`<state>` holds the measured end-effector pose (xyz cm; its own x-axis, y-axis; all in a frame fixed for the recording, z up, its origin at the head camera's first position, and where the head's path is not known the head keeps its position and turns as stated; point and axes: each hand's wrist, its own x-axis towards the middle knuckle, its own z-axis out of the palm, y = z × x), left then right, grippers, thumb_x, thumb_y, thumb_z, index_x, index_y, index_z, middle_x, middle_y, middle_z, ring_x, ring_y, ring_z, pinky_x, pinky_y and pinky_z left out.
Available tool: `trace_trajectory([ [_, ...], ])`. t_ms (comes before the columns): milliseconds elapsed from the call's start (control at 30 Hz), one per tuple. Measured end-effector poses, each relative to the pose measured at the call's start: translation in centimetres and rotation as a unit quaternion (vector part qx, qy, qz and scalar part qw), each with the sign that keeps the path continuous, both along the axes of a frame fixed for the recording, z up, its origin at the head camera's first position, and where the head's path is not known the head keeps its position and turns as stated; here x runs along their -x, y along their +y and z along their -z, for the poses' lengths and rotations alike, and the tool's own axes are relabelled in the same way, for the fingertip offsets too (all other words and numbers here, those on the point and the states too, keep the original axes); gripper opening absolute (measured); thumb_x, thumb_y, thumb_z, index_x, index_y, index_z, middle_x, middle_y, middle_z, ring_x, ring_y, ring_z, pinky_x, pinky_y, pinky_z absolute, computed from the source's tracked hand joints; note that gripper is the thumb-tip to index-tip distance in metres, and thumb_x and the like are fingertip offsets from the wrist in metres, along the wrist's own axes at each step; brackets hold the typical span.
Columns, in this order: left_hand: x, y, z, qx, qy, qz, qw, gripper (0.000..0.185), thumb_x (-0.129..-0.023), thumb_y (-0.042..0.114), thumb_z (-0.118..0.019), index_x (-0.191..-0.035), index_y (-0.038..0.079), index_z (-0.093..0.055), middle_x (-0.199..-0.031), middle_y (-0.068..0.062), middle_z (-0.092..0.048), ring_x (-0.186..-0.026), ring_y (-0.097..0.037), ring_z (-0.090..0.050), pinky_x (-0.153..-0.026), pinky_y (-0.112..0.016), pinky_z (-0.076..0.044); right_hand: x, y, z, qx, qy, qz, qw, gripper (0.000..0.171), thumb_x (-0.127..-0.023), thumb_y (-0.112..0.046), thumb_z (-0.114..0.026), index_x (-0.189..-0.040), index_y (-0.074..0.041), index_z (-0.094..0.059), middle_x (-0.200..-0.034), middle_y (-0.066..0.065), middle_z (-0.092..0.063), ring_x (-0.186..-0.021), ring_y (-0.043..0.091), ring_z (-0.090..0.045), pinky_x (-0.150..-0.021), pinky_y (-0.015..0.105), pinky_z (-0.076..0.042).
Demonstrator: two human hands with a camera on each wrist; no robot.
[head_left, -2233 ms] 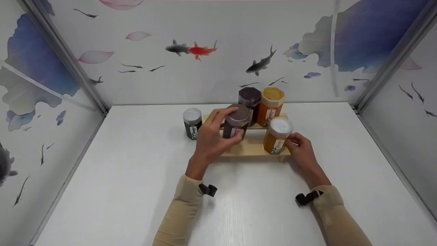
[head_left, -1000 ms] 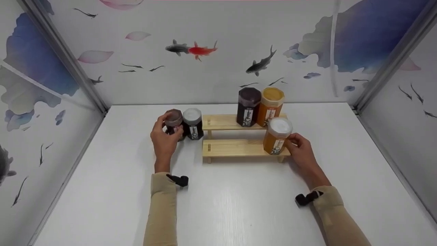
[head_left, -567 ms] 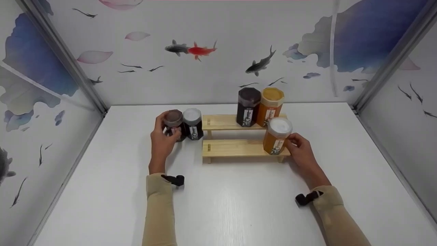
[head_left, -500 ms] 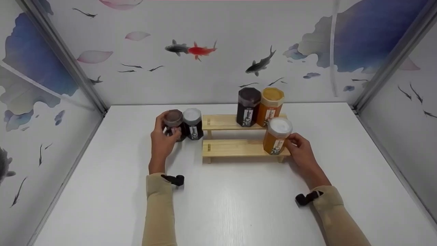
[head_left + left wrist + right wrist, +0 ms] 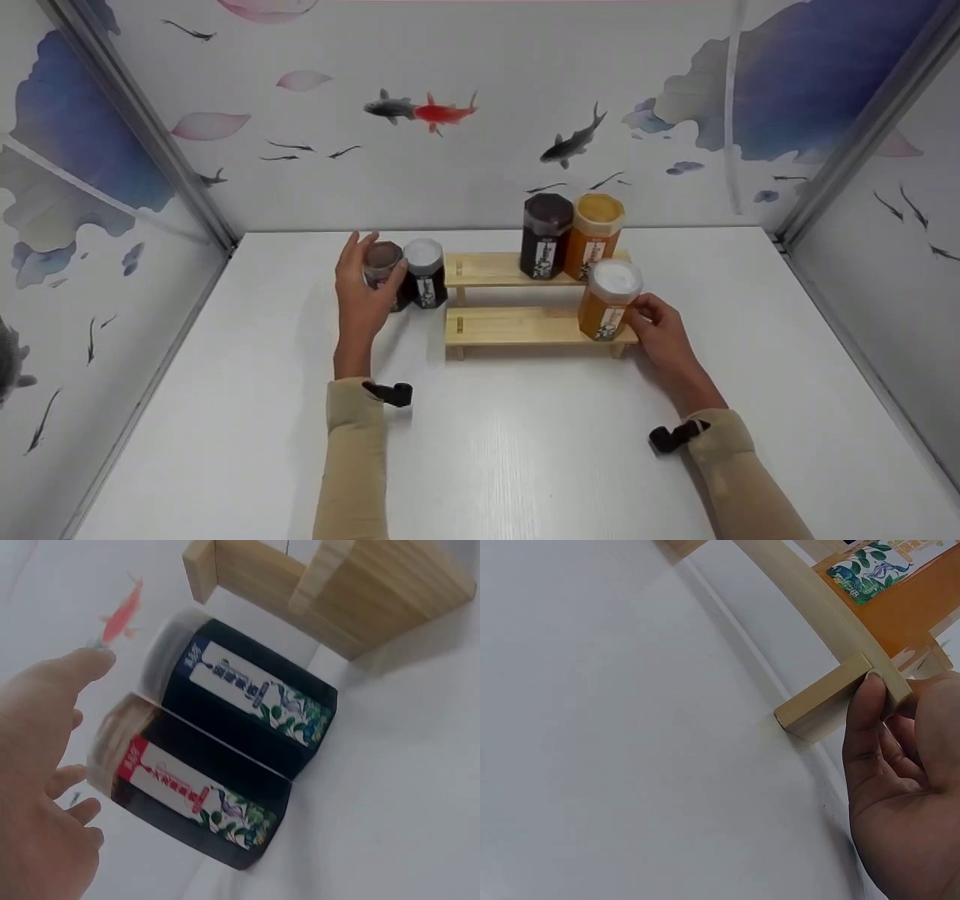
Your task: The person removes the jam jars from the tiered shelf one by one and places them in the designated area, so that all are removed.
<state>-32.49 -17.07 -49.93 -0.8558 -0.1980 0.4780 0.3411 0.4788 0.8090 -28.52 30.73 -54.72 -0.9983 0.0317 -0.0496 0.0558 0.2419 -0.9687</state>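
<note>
My left hand (image 5: 361, 294) is spread around the upper part of a dark jar with a brown lid (image 5: 385, 256). In the left wrist view the thumb (image 5: 86, 667) and fingers stand off that jar's red-topped label (image 5: 169, 780). Against its right side stands a dark jar with a white lid (image 5: 425, 274). My right hand (image 5: 661, 330) pinches the right end of the lower step of a wooden two-tier rack (image 5: 510, 324), thumb against the board by its leg in the right wrist view. Beside those fingers, an amber jar with a white lid (image 5: 604, 315) stands on that step.
On the rack's upper step are a dark jar with a dark lid (image 5: 546, 240) and an amber jar with a yellow lid (image 5: 596, 232), side by side. The white table (image 5: 487, 450) meets printed panels (image 5: 480, 165) at the back and sides.
My left hand has carried the brown-lidded jar left from the rack, set it beside the white-lidded dark jar, and let go of it. The right hand has stayed at the rack's end.
</note>
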Motion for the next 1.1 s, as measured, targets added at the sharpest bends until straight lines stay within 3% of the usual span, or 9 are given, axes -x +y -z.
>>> trace_trajectory([
  [133,-0.5,2.4,-1.6,-0.005,0.057,0.017,0.9982,0.050,-0.103,0.028,-0.076,-0.148,0.011,-0.064,-0.164,-0.014,-0.052,-0.157,-0.029,-0.042,-0.128,-0.053,-0.038,-0.1,-0.1,0.1,-0.006,0.006,0.002,1.000,0.029,-0.113,-0.026,-0.059,-0.132,-0.004,-0.060,-0.131,0.002,-0.068,-0.119,0.007,-0.062,-0.095,0.016,-0.057],
  [233,-1.2,4.8,-2.7,0.001,0.091,0.050,0.9946,0.045,-0.103,0.028,-0.076,-0.144,0.011,-0.067,-0.156,-0.010,-0.060,-0.151,-0.023,-0.049,-0.127,-0.049,-0.039,-0.2,-0.2,0.0,-0.017,0.010,0.003,1.000,0.029,-0.112,-0.025,-0.059,-0.131,-0.003,-0.061,-0.131,0.002,-0.070,-0.117,0.005,-0.063,-0.095,0.015,-0.056],
  [367,-2.0,8.0,-3.8,0.020,0.124,0.103,0.9868,0.040,-0.104,0.029,-0.075,-0.141,0.014,-0.069,-0.155,-0.005,-0.060,-0.152,-0.021,-0.050,-0.126,-0.048,-0.041,-0.2,-0.3,-0.1,-0.013,0.011,0.006,1.000,0.029,-0.112,-0.024,-0.059,-0.130,-0.002,-0.060,-0.128,0.001,-0.070,-0.115,0.005,-0.064,-0.093,0.016,-0.057],
  [533,-3.0,11.2,-5.0,0.026,0.148,0.143,0.9783,0.034,-0.104,0.026,-0.075,-0.135,0.014,-0.072,-0.154,-0.004,-0.060,-0.150,-0.020,-0.051,-0.126,-0.044,-0.043,-0.1,-0.3,-0.1,-0.002,-0.001,0.003,1.000,0.032,-0.112,-0.029,-0.060,-0.133,-0.004,-0.060,-0.127,-0.001,-0.068,-0.115,0.007,-0.064,-0.093,0.017,-0.058],
  [767,-4.8,15.6,-6.2,0.047,0.145,0.210,0.9657,0.031,-0.105,0.029,-0.074,-0.132,0.012,-0.073,-0.148,-0.003,-0.062,-0.144,-0.016,-0.054,-0.122,-0.036,-0.046,-0.1,-0.1,-0.1,-0.001,-0.002,0.006,1.000,0.032,-0.112,-0.030,-0.060,-0.131,-0.005,-0.060,-0.126,-0.002,-0.068,-0.116,0.010,-0.062,-0.093,0.018,-0.056],
  [967,-6.1,19.5,-5.6,0.078,0.112,0.268,0.9535,0.031,-0.104,0.029,-0.075,-0.131,0.013,-0.073,-0.146,-0.005,-0.062,-0.141,-0.016,-0.056,-0.117,-0.031,-0.050,0.0,0.1,0.3,0.005,-0.002,0.013,1.000,0.027,-0.112,-0.028,-0.061,-0.128,-0.007,-0.062,-0.119,-0.008,-0.069,-0.109,0.008,-0.064,-0.087,0.019,-0.057],
  [1100,-6.2,21.8,-5.2,0.113,0.099,0.275,0.9495,0.033,-0.104,0.031,-0.075,-0.135,0.018,-0.072,-0.147,-0.003,-0.062,-0.140,-0.015,-0.057,-0.115,-0.028,-0.051,0.2,0.0,0.5,0.016,0.006,0.015,1.000,0.026,-0.111,-0.029,-0.062,-0.126,-0.008,-0.063,-0.117,-0.009,-0.070,-0.109,0.008,-0.064,-0.088,0.019,-0.057],
])
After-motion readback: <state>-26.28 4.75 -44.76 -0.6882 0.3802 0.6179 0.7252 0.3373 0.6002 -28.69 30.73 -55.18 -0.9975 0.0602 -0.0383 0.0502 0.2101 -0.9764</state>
